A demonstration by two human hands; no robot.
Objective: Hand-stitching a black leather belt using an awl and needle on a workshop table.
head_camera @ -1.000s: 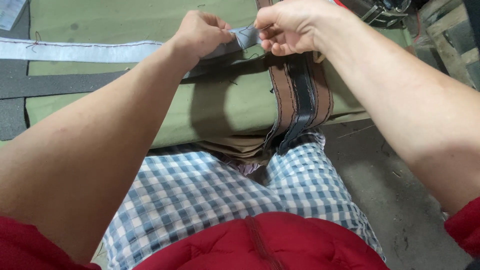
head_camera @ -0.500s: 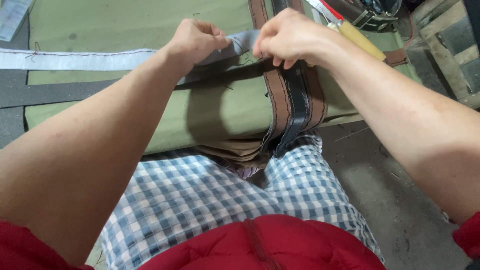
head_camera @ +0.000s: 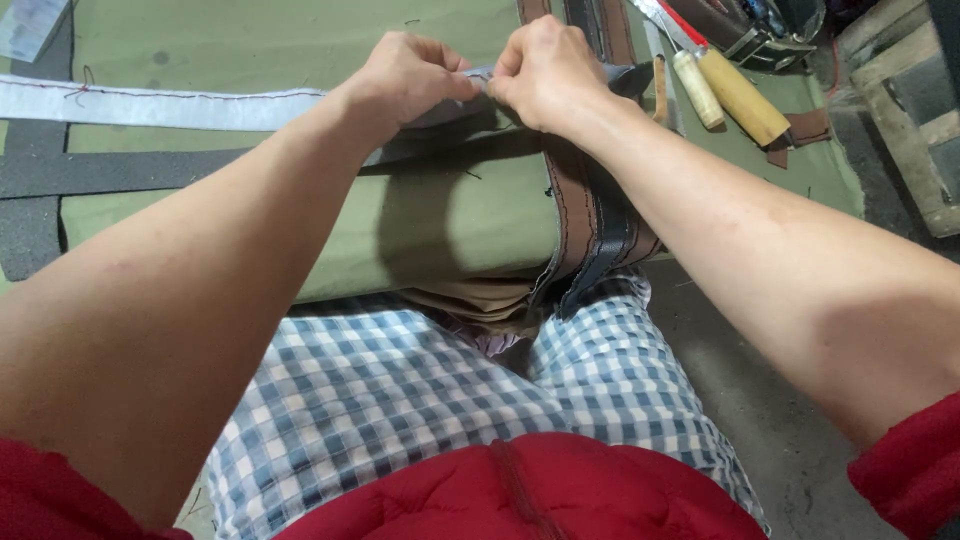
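Covering most of the work surface lay a large olive-green canvas sheet (head_camera: 300, 40), crossed by a brown and black stitched leather strap (head_camera: 590, 215) and a long pale grey webbing strip (head_camera: 160, 103), with two wooden-handled tools (head_camera: 735, 95) just beside the strap. The left hand (head_camera: 410, 75) and right hand (head_camera: 545, 70) met over the strap, fingers closed in tight pinches on the strip's near end. In my judgement, uneven pulling could skew the strip or fray its red-stitched edge.
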